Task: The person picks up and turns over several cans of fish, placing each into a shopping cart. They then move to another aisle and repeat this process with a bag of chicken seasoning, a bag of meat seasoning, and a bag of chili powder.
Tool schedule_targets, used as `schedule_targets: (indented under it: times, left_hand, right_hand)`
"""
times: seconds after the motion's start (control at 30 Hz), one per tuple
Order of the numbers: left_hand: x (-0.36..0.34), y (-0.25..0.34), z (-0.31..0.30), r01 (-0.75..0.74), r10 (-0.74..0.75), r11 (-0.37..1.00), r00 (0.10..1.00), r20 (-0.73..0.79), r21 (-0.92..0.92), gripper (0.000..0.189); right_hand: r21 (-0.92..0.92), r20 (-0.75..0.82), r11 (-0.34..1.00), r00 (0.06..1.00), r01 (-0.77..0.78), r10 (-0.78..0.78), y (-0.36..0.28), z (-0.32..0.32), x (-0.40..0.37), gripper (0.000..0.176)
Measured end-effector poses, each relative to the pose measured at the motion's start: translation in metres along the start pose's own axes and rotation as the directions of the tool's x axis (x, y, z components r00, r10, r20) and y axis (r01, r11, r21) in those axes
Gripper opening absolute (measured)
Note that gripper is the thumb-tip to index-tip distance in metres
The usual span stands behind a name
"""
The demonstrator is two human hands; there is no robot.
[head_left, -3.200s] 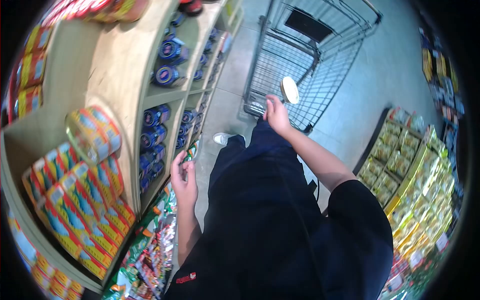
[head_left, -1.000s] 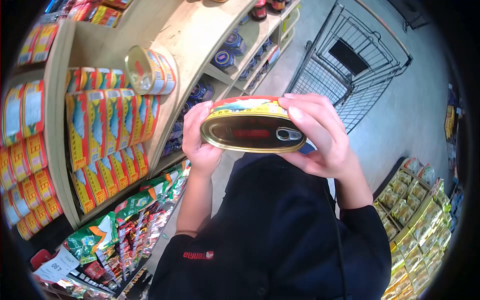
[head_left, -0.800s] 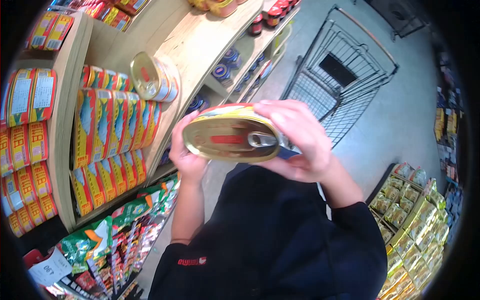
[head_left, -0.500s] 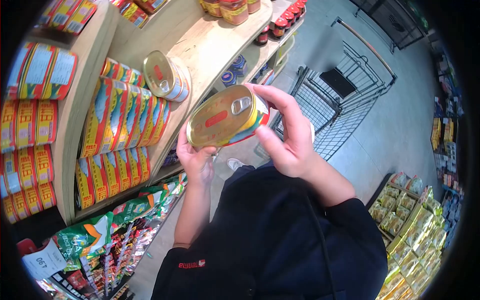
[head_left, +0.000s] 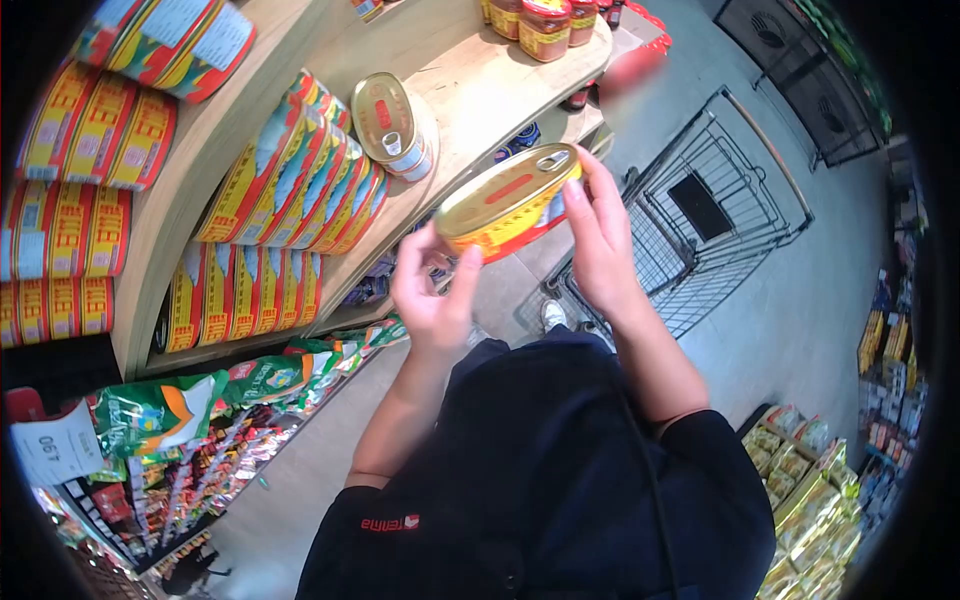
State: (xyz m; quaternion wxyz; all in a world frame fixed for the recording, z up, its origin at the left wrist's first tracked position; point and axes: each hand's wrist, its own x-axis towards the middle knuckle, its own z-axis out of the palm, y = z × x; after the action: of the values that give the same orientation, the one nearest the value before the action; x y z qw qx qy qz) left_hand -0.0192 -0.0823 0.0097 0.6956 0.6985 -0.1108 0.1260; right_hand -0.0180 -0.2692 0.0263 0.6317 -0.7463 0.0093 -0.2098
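An oval tin can with a gold pull-tab lid and a red and yellow label is held between my two hands, tilted in front of the shelf. My left hand grips its left end, thumb on the near side. My right hand closes on its right end, thumb against the label. Just beyond, another oval tin leans at the shelf edge with its gold lid showing. Stacks of similar red and yellow tins stand to its left.
Jars with red lids stand on the wooden shelf. A wire shopping cart is on the right. Green bags hang low on the left beside a price tag. Gold packets fill a display at lower right.
The held tin has turned so that more of its side label shows, its lid now seen at a flatter angle. My hands and the tin sit slightly farther right in view.
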Motion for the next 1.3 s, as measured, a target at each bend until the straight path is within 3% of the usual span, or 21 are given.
schedule_targets:
  times: [0.1, 0.23, 0.3, 0.33, 0.43, 0.47, 0.5, 0.57, 0.6, 0.77, 0.87, 0.97, 1.1, 1.23, 1.3]
  left_hand:
    - [-0.005, -0.004, 0.006, -0.221, 0.221, 0.945, 0.975, 0.027, 0.242, 0.046]
    - [0.007, -0.008, 0.017, -0.223, 0.258, 0.943, 0.959, -0.119, 0.248, 0.051]
    - [0.019, -0.002, 0.019, -0.177, 0.239, 0.932, 0.956, -0.171, 0.316, 0.054]
    - [0.026, -0.011, 0.016, -0.238, 0.305, 0.899, 0.943, -0.136, 0.369, 0.068]
    - [0.047, -0.001, 0.023, -0.245, 0.326, 0.908, 0.923, -0.205, 0.339, 0.071]
    - [0.052, -0.004, 0.021, -0.211, 0.278, 0.914, 0.947, -0.158, 0.346, 0.083]
    - [0.057, 0.001, 0.020, -0.216, 0.285, 0.910, 0.946, -0.157, 0.353, 0.083]
    - [0.069, 0.011, 0.020, -0.059, 0.101, 0.959, 0.985, -0.138, 0.279, 0.095]
    - [0.073, 0.006, 0.018, -0.023, 0.054, 0.969, 0.992, -0.118, 0.248, 0.103]
    - [0.071, -0.012, 0.025, -0.074, 0.117, 0.944, 0.986, -0.116, 0.321, 0.103]
    - [0.067, -0.016, 0.033, -0.043, 0.095, 0.933, 0.987, -0.128, 0.357, 0.105]
    - [0.070, -0.021, 0.035, -0.039, 0.099, 0.928, 0.984, -0.146, 0.369, 0.106]
    - [0.074, -0.020, 0.032, -0.026, 0.084, 0.929, 0.986, -0.143, 0.369, 0.106]
    - [0.071, -0.020, 0.030, -0.002, 0.056, 0.942, 0.987, -0.152, 0.335, 0.106]
    - [0.069, -0.013, 0.029, -0.002, 0.060, 0.940, 0.985, -0.160, 0.340, 0.108]
  right_hand:
    - [0.120, -0.013, 0.993, 1.000, 0.011, -0.010, -0.002, 0.004, 0.021, 0.044]
    - [0.255, 0.153, 0.966, 0.988, -0.037, -0.003, -0.002, 0.025, 0.065, 0.045]
    - [0.251, 0.154, 0.967, 0.988, -0.034, -0.005, -0.002, 0.043, 0.088, 0.048]
    - [0.264, 0.198, 0.964, 0.979, -0.012, -0.042, 0.008, 0.052, 0.103, 0.049]
    - [0.409, 0.215, 0.913, 0.972, -0.005, -0.091, -0.006, 0.084, 0.133, 0.047]
    - [0.441, 0.220, 0.898, 0.970, -0.002, -0.106, 0.000, 0.095, 0.146, 0.044]
    - [0.449, 0.220, 0.894, 0.969, 0.000, -0.111, 0.006, 0.104, 0.158, 0.044]
    - [0.590, 0.329, 0.803, 0.933, -0.083, -0.146, 0.012, 0.118, 0.179, 0.044]
    - [0.559, 0.356, 0.824, 0.923, -0.087, -0.144, 0.014, 0.124, 0.186, 0.048]
    - [0.576, 0.494, 0.766, 0.868, -0.286, -0.048, 0.030, 0.147, 0.201, 0.056]
    - [0.584, 0.598, 0.671, 0.801, -0.456, 0.023, 0.035, 0.157, 0.198, 0.076]
    - [0.547, 0.573, 0.689, 0.813, -0.476, 0.107, 0.029, 0.162, 0.193, 0.065]
    - [0.619, 0.462, 0.691, 0.885, -0.374, 0.065, 0.024, 0.169, 0.189, 0.062]
    - [0.630, 0.444, 0.714, 0.896, -0.305, -0.009, 0.046, 0.177, 0.197, 0.059]
    - [0.576, 0.334, 0.808, 0.938, -0.123, -0.095, 0.047, 0.178, 0.195, 0.057]
